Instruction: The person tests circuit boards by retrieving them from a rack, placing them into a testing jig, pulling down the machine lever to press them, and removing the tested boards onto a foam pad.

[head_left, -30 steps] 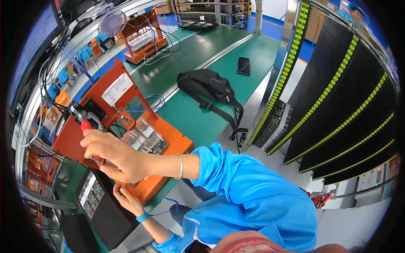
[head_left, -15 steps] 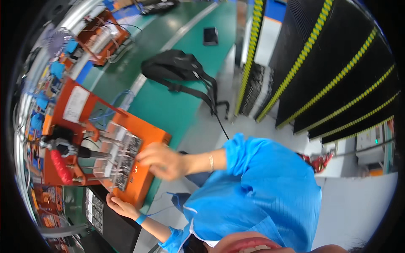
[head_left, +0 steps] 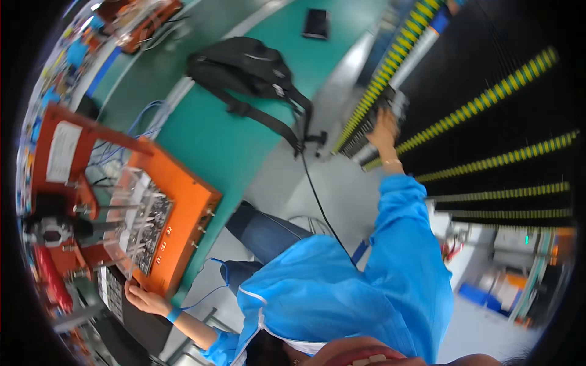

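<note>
Head view: my left grip [head_left: 146, 299], loosely open, at corner of orange fixture [head_left: 188, 201]; my right grip [head_left: 383, 131] at blurred stack [head_left: 361, 135], closure I cannot tell.

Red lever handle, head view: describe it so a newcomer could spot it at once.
Start at the green tabletop, then the orange fixture beside the left hand. From the white label on its upright panel, look straight down the picture to the red lever handle. Its smooth, elongated, bright red grip stands out from the orange frame.
</note>
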Motion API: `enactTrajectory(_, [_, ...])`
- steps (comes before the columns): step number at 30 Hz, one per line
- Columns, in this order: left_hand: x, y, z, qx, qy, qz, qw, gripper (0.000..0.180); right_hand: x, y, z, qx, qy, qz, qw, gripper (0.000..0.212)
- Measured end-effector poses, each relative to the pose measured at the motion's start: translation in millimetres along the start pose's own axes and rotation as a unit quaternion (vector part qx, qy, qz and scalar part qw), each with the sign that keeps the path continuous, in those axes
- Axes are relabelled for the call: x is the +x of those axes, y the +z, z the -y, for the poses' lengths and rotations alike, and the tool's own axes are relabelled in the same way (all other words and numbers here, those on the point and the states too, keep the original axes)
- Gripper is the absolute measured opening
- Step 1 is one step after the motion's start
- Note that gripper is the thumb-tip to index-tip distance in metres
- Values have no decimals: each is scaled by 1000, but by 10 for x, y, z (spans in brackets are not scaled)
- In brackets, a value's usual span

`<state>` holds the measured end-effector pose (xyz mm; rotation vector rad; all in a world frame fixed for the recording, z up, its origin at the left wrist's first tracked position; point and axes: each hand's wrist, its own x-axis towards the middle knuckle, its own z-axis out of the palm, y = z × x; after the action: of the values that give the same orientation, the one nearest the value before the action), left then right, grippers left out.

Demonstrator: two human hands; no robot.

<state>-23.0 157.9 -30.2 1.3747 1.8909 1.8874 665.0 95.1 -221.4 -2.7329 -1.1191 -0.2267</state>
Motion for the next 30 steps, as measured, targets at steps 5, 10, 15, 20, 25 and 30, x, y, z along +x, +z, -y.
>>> enactTrajectory(5, [-22,-12,83,32,7,1,999,28,-94,150,-79,-63,33,77,995,91])
enactTrajectory(10, [-67,-29,74,-12,-7,-29,999,24,-602,265,166,-111,-10,-6,994,59])
enactTrajectory(15, [-126,31,-27,-27,33,-60,997,23,-1480,-43,429,-176,-89,-38,980,52])
enactTrajectory(20, [-390,-29,-192,-23,202,-122,972,24,-1928,-1176,621,-48,-107,1,993,48])
enactTrajectory(25, [-1007,-23,-765,-245,36,128,960,30,-1691,-3256,1026,150,-188,133,961,39])
enactTrajectory(30, [-1194,-253,-687,-546,-387,468,577,66,-1786,-4045,1862,280,-592,129,745,42])
